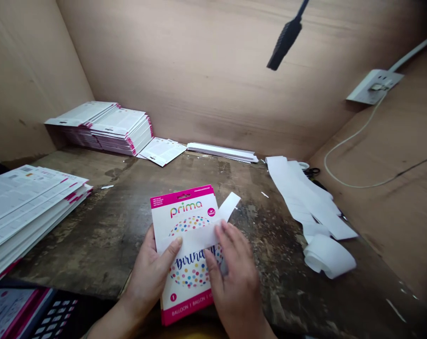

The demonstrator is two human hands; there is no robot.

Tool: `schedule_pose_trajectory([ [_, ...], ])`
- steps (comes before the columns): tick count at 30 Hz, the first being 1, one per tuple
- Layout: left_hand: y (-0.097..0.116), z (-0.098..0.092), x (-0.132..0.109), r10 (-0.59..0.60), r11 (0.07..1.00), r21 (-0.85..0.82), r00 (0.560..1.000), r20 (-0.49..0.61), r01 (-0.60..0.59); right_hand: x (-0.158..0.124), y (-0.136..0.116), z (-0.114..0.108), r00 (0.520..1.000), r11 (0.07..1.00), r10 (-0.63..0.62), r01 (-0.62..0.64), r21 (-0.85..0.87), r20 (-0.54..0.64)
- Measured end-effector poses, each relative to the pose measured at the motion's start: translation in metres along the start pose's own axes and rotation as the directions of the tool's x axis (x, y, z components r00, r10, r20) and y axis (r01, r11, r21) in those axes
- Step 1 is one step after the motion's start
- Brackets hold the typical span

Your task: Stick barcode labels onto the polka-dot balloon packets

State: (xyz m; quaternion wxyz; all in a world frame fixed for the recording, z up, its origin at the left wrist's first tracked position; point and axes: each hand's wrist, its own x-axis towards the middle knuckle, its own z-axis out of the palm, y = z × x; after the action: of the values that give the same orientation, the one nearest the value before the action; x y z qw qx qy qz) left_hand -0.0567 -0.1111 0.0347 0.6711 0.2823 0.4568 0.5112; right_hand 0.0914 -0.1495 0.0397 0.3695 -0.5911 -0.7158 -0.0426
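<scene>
A stack of balloon packets (183, 299) with pink top and bottom bands and a dotted balloon print is held up in front of me. My left hand (151, 268) grips its left edge, the thumb pressing the end of a white paper strip (195, 238) against the front. The strip lies across the packets, and its free end sticks out past the right edge. My right hand (234, 273) is at the right side, its fingertips on the strip and its thumb over the printed front. Part of the packets' right edge is hidden behind this hand.
Piles of packets stand at the back left (107, 129) and near left (29, 202). Flat white strips (222, 152) lie along the back wall. Loose white paper strips (298, 197), a curled roll (329, 256) and scissors (312, 172) are at right. A black plug (286, 42) hangs above.
</scene>
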Motion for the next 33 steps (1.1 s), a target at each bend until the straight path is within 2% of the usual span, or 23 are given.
schedule_pose_trajectory([
  [1, -0.001, 0.0, 0.0, 0.015, 1.0, 0.008, 1.0, -0.006, -0.015, -0.001, -0.002, 0.002, 0.995, 0.995, -0.102, 0.103, -0.02, 0.02],
  [3, -0.003, -0.001, 0.0, 0.053, 0.998, 0.027, 0.998, -0.016, -0.053, -0.003, -0.006, 0.005, 0.953, 0.956, -0.283, 0.289, -0.047, 0.113],
  [5, -0.004, -0.001, -0.001, 0.073, 0.996, 0.053, 0.997, -0.021, -0.072, -0.005, -0.008, 0.008, 0.916, 0.928, -0.348, 0.367, -0.067, 0.2],
  [6, -0.004, -0.001, -0.003, 0.073, 0.995, 0.065, 0.997, -0.023, -0.071, -0.006, -0.007, 0.009, 0.919, 0.931, -0.331, 0.355, -0.084, 0.215],
  [8, -0.003, 0.0, -0.006, 0.052, 0.996, 0.079, 0.998, -0.028, -0.05, -0.007, -0.004, 0.009, 0.955, 0.963, -0.221, 0.247, -0.111, 0.199],
  [10, -0.002, 0.0, -0.009, 0.028, 0.998, 0.062, 0.999, -0.018, -0.027, -0.007, 0.001, 0.008, 0.983, 0.993, -0.072, 0.087, -0.084, 0.17],
  [12, -0.002, 0.0, -0.01, -0.004, 1.0, 0.021, 1.0, 0.015, 0.004, -0.006, 0.006, 0.005, 0.982, 0.998, 0.054, -0.06, 0.027, 0.183],
  [14, -0.001, 0.0, -0.01, -0.021, 1.0, -0.018, 0.999, 0.039, 0.022, -0.001, 0.011, 0.003, 0.957, 0.953, 0.189, -0.234, 0.195, 0.222],
  [15, -0.001, 0.0, -0.009, -0.03, 0.999, -0.032, 0.999, 0.045, 0.031, 0.002, 0.013, 0.002, 0.929, 0.891, 0.269, -0.341, 0.3, 0.256],
  [16, -0.001, 0.0, -0.009, -0.038, 0.998, -0.044, 0.998, 0.05, 0.041, 0.005, 0.014, 0.001, 0.886, 0.788, 0.347, -0.454, 0.417, 0.309],
  [18, 0.0, 0.001, -0.009, -0.045, 0.997, -0.062, 0.997, 0.057, 0.048, 0.013, 0.016, -0.002, 0.777, 0.47, 0.431, -0.628, 0.621, 0.459],
  [20, 0.001, 0.001, -0.01, -0.045, 0.996, -0.073, 0.997, 0.061, 0.05, 0.019, 0.019, -0.004, 0.692, 0.129, 0.394, -0.693, 0.709, 0.605],
  [21, 0.002, 0.001, -0.01, -0.046, 0.996, -0.075, 0.997, 0.061, 0.051, 0.021, 0.021, -0.005, 0.663, -0.001, 0.355, -0.704, 0.71, 0.659],
  [23, 0.002, 0.0, -0.009, -0.061, 0.995, -0.074, 0.996, 0.069, 0.066, 0.022, 0.025, -0.008, 0.614, -0.173, 0.277, -0.725, 0.666, 0.74],
  [25, 0.0, -0.002, -0.007, -0.084, 0.994, -0.067, 0.991, 0.107, 0.092, 0.022, 0.029, -0.009, 0.571, -0.265, 0.203, -0.75, 0.606, 0.796],
  [27, -0.002, -0.004, -0.004, -0.088, 0.993, -0.062, 0.985, 0.146, 0.098, 0.023, 0.033, -0.01, 0.544, -0.31, 0.159, -0.764, 0.565, 0.824],
  [33, -0.008, -0.002, 0.001, -0.03, 0.997, -0.066, 0.983, 0.18, 0.042, 0.024, 0.033, -0.011, 0.515, -0.357, 0.117, -0.776, 0.52, 0.849],
])
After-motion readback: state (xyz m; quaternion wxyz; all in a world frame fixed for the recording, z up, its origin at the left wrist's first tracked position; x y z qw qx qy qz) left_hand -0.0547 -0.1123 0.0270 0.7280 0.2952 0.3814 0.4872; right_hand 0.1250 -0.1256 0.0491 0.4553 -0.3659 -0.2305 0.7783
